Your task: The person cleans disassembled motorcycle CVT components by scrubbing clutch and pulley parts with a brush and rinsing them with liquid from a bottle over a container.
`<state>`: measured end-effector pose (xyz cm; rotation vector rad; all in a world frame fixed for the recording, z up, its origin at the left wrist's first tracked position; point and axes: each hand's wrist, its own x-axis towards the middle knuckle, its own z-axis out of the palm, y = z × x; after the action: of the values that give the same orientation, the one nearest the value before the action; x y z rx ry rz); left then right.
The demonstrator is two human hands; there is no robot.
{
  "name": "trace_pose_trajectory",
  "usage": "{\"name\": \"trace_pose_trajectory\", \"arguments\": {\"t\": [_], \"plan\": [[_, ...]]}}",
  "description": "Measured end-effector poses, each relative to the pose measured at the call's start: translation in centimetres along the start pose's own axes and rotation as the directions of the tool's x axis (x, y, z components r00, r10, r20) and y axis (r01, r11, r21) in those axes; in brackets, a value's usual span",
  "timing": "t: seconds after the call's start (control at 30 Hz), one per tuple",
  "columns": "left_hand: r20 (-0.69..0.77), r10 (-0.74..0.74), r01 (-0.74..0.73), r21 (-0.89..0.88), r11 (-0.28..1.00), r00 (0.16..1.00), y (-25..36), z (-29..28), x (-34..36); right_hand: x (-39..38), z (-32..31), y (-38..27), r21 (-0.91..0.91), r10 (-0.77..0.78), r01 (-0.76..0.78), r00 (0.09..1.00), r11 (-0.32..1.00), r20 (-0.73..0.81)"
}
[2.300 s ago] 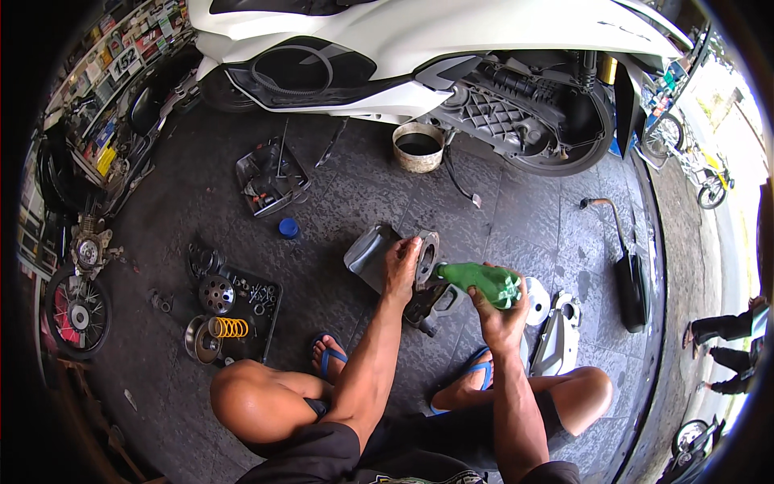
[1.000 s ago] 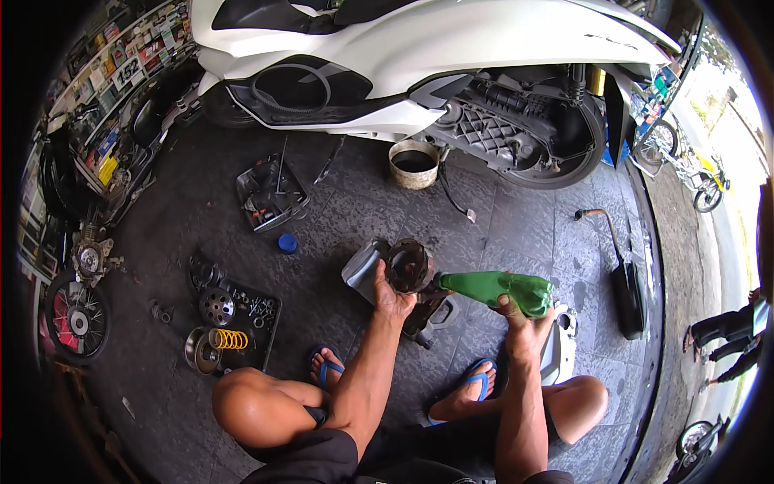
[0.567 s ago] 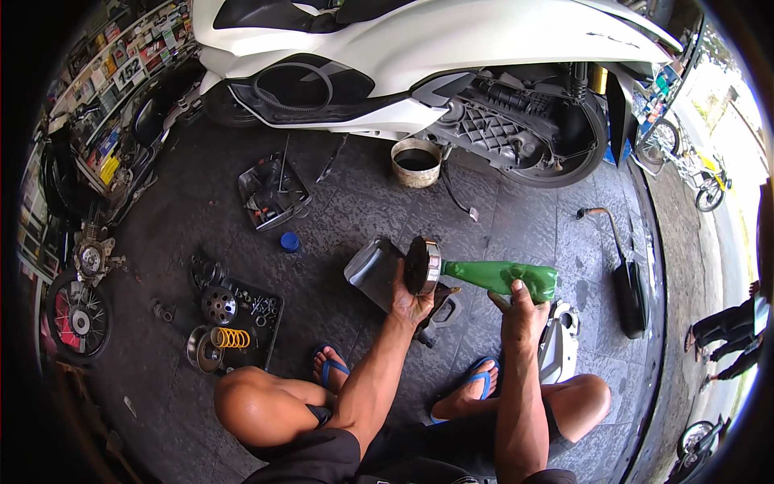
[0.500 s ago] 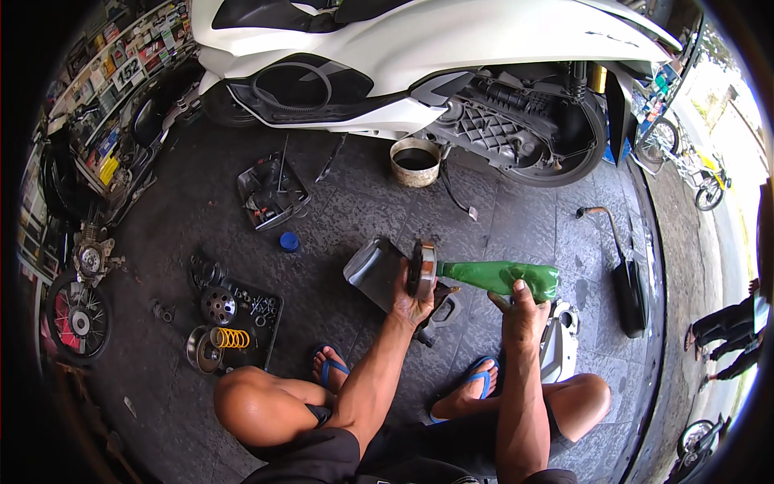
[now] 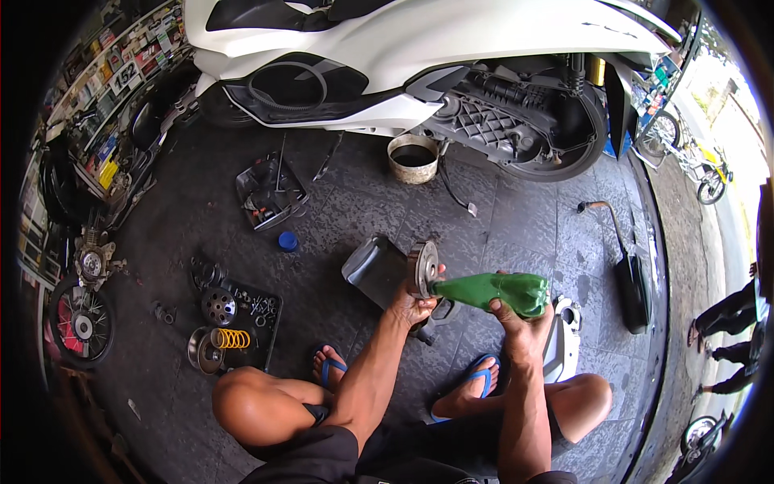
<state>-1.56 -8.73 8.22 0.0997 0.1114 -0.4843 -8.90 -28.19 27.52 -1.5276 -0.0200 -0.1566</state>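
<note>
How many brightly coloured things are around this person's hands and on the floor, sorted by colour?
Green: 1, the bottle in the right hand
Yellow: 1, the spring
Blue: 3, the cap and two sandals
Total: 5

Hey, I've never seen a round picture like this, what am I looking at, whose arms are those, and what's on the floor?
This is one picture from a wide fisheye camera worn on a person's head, looking down, so straight edges bend near the rim. The two bare arms belong to that person, who squats on a dark floor in blue sandals. The left hand holds a round metal part on edge. The right hand holds a green bottle lying sideways, its spout toward that part. Ahead stands a white scooter with its side opened, and a small bucket of dark liquid below it. To the left lie a yellow spring, a blue cap and a tray of small parts.
</note>
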Motion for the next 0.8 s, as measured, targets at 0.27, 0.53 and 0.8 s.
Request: {"name": "trace_pose_trajectory", "arguments": {"t": [0.27, 0.53, 0.8], "plan": [[0.219, -0.233, 0.244, -0.023, 0.970, 0.948, -0.6, 1.6, -0.1, 1.0, 0.5, 0.3, 0.004, -0.117, 0.120, 0.974, 0.993, -0.192], [0.168, -0.282, 0.286, 0.002, 0.958, 0.945, -0.7, 1.0, -0.1, 0.6, 0.2, 0.1, 0.048, -0.123, 0.135, 0.973, 0.990, -0.196], [0.149, -0.189, 0.191, 0.000, 0.982, 0.971, 0.2, -0.4, -0.3, 0.0, -0.2, -0.2, 0.032, -0.012, 0.012, 1.000, 0.999, 0.007]]}}
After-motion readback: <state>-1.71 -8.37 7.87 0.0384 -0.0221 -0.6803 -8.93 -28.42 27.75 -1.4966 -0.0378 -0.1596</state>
